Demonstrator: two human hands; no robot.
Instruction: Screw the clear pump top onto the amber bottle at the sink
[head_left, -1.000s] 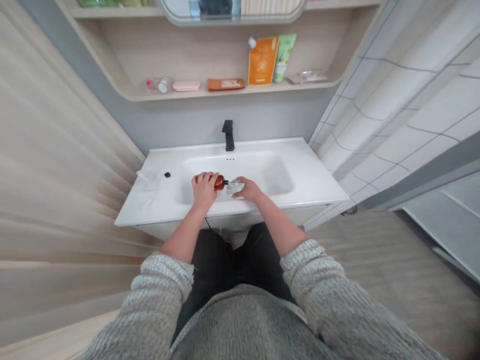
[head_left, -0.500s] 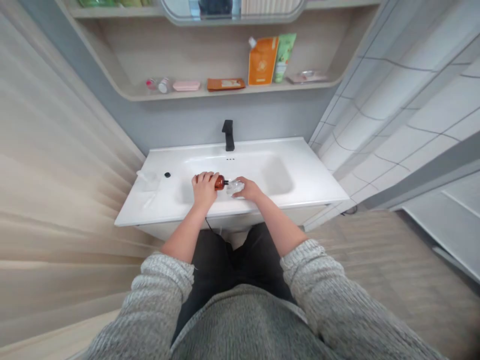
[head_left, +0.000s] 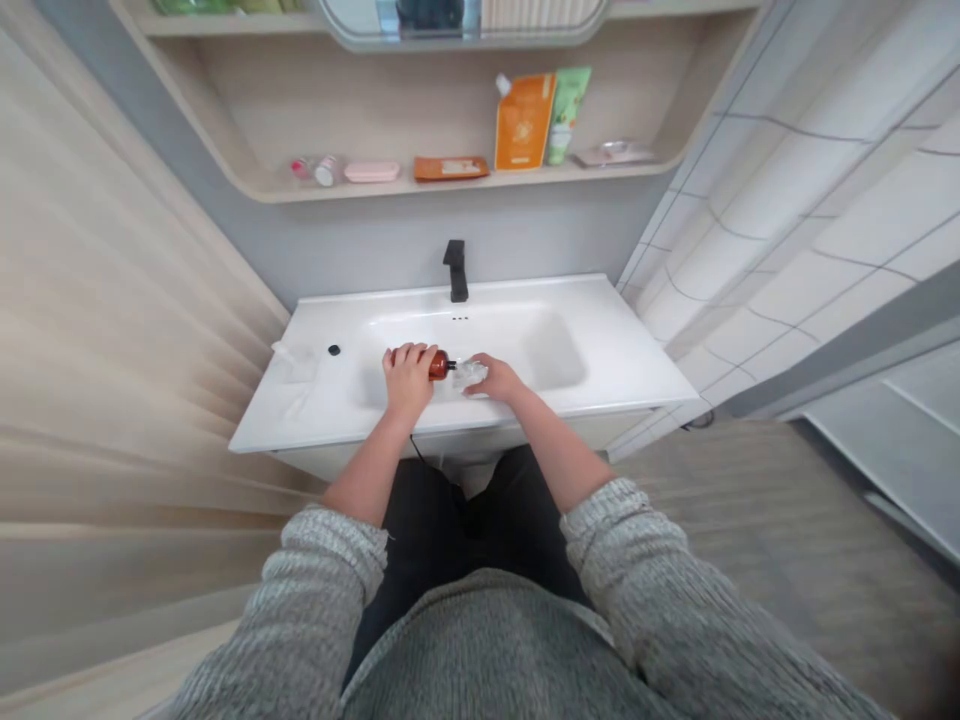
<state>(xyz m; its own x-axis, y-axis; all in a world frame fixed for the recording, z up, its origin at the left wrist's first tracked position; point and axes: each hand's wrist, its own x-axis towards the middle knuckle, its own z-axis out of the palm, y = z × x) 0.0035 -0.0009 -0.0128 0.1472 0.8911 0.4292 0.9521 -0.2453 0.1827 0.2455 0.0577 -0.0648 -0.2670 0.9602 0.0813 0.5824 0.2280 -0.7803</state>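
Observation:
My left hand (head_left: 409,372) is wrapped round a reddish-brown bottle (head_left: 439,365), which lies on its side in the air over the sink (head_left: 555,345). The bottle's narrow dark neck points right, up against a small clear container (head_left: 468,374). Fingers of my right hand (head_left: 498,379) grip that clear container from its right side. Whether the neck is inside the container or only touching it, I cannot tell. Behind both hands a black faucet (head_left: 456,272) stands at the sink's back edge.
On the counter's left are a clear box (head_left: 296,362) and a small black round piece (head_left: 334,350). The shelf (head_left: 360,192) above carries an orange pouch (head_left: 523,122), a green tube (head_left: 568,115), a pink case (head_left: 372,172) and a flat orange packet (head_left: 451,168). A curtain (head_left: 112,350) hangs at left.

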